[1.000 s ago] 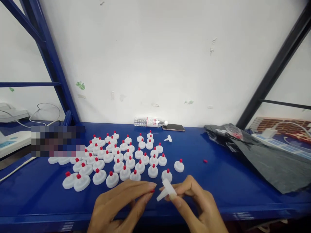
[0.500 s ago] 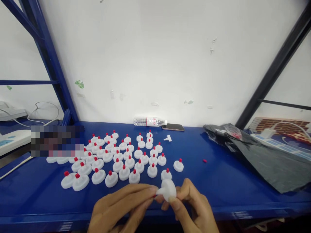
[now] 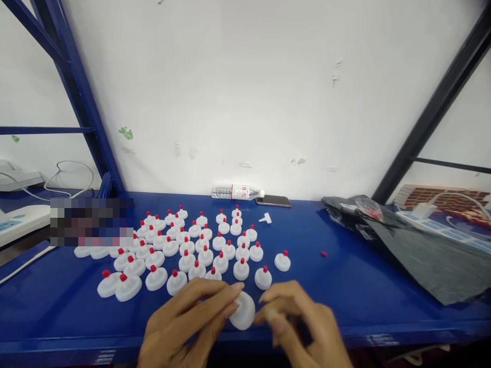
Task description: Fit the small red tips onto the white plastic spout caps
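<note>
A white nozzle cap (image 3: 244,313) is pinched in my left hand (image 3: 187,322) over the table's front edge. Its round base points to the right, and the fingers hide its narrow end. Just right of the base, my right hand (image 3: 303,322) is apart from the cap, with bent fingers and a gap between thumb and fingertips; nothing shows in it. Beyond the hands, several white nozzle caps (image 3: 156,279) with red tips stand upright in a group, the nearest one (image 3: 263,279) behind the gap between my hands.
A nozzle cap with no red tip (image 3: 266,218) lies on its side on the blue table (image 3: 303,225). One loose red tip (image 3: 324,254) lies farther right. At the wall are a water bottle (image 3: 236,192) and a phone (image 3: 274,201). A dark plastic bag (image 3: 414,255) covers the right side.
My right hand has let go of the nozzle cap's base and drawn slightly right. The cap has shifted left and turned, staying in my left hand.
</note>
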Action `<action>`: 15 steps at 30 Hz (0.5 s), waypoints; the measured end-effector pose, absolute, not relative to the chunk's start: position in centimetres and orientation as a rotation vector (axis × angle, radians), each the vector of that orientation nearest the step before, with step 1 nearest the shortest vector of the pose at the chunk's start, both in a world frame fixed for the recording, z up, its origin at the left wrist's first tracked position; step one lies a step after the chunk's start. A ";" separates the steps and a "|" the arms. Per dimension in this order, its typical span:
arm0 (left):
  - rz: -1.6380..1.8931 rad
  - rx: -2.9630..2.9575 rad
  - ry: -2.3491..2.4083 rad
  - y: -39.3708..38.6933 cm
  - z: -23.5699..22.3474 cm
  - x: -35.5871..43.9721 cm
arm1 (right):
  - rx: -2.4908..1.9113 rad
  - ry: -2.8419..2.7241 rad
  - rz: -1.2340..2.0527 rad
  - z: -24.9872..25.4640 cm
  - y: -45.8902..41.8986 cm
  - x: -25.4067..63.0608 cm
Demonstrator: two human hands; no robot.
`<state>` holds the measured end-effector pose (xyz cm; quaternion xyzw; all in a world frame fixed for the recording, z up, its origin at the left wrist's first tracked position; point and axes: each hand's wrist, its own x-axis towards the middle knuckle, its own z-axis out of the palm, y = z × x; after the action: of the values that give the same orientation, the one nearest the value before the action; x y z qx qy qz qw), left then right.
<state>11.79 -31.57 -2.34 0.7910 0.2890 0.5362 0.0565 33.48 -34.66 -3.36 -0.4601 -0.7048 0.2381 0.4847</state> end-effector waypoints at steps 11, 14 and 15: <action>1.326 2.777 1.065 -29.0 -5.2 12.8 | -1.368 -2.288 -0.276 4.4 -20.4 42.5; 1.351 2.765 1.104 -29.0 -5.0 12.8 | -1.297 -2.494 -0.147 3.2 -16.7 43.1; 1.360 2.758 1.110 -29.0 -4.8 12.9 | -1.290 -2.526 -0.109 2.6 -16.1 43.1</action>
<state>12.86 -29.02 -4.83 0.8420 0.3387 0.4150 -0.0638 43.05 -16.06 2.63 -0.4493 -0.8797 -0.0381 0.1511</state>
